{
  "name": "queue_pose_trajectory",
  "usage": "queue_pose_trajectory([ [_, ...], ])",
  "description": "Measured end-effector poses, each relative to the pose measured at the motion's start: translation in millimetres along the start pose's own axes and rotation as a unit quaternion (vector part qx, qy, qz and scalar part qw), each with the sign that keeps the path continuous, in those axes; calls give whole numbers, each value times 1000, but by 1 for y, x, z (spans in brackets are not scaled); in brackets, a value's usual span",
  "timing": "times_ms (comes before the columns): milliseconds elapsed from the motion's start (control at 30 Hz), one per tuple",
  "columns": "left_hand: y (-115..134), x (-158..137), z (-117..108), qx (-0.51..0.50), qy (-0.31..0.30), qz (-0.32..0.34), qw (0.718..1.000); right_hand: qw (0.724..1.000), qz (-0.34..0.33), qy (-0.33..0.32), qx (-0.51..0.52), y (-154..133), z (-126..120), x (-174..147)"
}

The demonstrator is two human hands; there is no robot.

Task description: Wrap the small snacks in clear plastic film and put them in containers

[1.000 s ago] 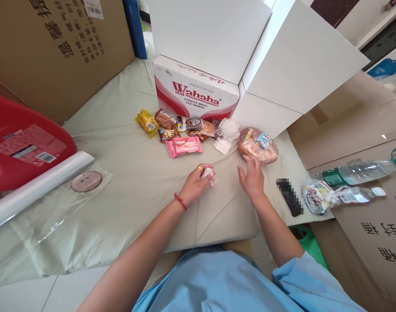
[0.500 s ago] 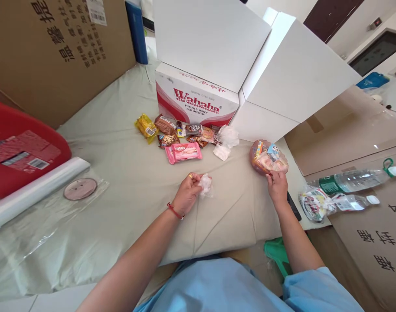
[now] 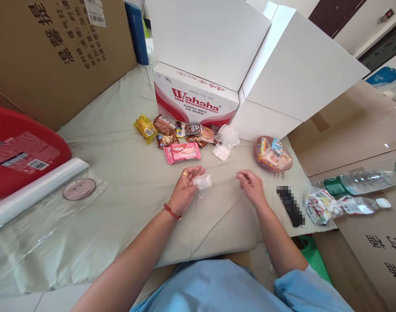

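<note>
My left hand (image 3: 185,187) is closed on a small crumpled clear plastic bag (image 3: 202,182), above the cloth-covered table. My right hand (image 3: 250,185) hovers across from it with curled fingers, and nothing shows in them. Beyond the left hand lie two pink nabati wafer packs (image 3: 182,153). Behind these is a row of wrapped snacks, with a yellow packet (image 3: 145,128) and a brown packet (image 3: 164,124) at its left end. A knotted white plastic bag (image 3: 228,137) ends the row on the right. Further right, a reddish bowl (image 3: 273,166) holds several small packets.
A Wahaha carton (image 3: 194,102) and white boxes (image 3: 276,65) wall off the back. At right are a black phone (image 3: 291,207), bottles (image 3: 360,182) and a patterned bag (image 3: 321,207). A red container (image 3: 20,151) and a plastic film roll (image 3: 38,190) occupy the left.
My right hand has left the bowl and come left, towards my left hand. The left hand still holds the crumpled bag and has turned slightly. More of the phone shows.
</note>
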State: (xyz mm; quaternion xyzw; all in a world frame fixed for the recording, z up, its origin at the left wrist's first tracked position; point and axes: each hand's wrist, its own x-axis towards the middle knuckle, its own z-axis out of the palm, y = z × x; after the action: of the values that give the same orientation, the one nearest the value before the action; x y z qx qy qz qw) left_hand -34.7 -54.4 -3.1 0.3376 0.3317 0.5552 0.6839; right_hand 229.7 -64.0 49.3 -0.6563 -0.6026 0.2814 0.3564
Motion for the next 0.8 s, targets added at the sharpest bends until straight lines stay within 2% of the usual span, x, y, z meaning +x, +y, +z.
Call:
queue_pose_trajectory([
  [33,-2,0,0,21,2,21,1000,991,21,-90,95,-11,25,-4],
  [100,-6,0,0,60,18,49,997,953,42,-204,221,-29,68,-6],
  [167,-7,1,-3,93,52,59,993,930,57,-226,285,-38,97,-2],
  [233,-6,2,-8,132,83,60,986,921,85,-194,328,-40,110,3],
  [300,-1,4,-13,161,89,45,982,909,113,-169,363,-37,110,7],
  [367,5,5,-15,171,89,29,981,898,126,-172,384,-33,105,8],
  [500,17,3,-10,185,114,60,974,896,128,-184,383,-26,98,3],
  [633,18,0,-8,233,74,61,968,899,109,-240,349,-25,99,-1],
  [700,16,1,-12,242,95,43,965,891,116,-254,358,-25,96,-2],
  [800,15,4,-18,200,149,31,968,871,153,-227,408,-26,90,1],
])
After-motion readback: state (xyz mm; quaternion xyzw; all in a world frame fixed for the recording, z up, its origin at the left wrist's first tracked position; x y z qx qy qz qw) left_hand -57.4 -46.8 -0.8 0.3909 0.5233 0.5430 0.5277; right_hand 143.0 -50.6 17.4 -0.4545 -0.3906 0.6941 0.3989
